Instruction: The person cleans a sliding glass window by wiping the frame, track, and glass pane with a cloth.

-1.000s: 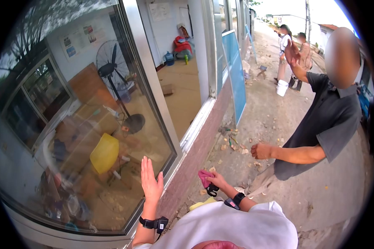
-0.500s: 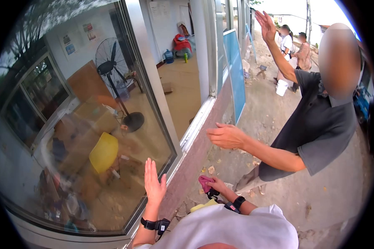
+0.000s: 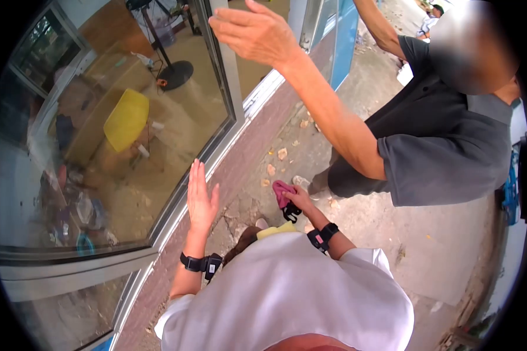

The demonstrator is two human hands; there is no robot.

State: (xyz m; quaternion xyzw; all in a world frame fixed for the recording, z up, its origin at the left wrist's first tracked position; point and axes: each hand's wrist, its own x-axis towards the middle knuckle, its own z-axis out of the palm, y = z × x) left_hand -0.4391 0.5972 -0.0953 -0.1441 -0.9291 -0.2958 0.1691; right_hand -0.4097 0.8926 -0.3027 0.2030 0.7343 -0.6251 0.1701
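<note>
My left hand [image 3: 201, 200] is raised at the lower edge of the window [image 3: 123, 193], fingers stretched out and holding nothing; whether it touches the glass or frame I cannot tell. My right hand [image 3: 299, 200] is closed on a pink cloth [image 3: 282, 192], low in front of my body. A black strap or clip [image 3: 291, 213] hangs just below the cloth. Both my wrists wear black bands with small devices.
A person in a dark shirt [image 3: 445, 146] stands close at the right, one arm reaching across toward the window frame. A blue panel [image 3: 344, 50] leans by the wall. Behind the glass are a yellow chair [image 3: 126, 121] and a fan stand [image 3: 174, 75]. Rubble [image 3: 282, 154] lies on the ground.
The view has tilted down and shifted. The other person has come nearer, with the lower arm now raised and stretched toward the window frame. My right hand still holds the pink cloth.
</note>
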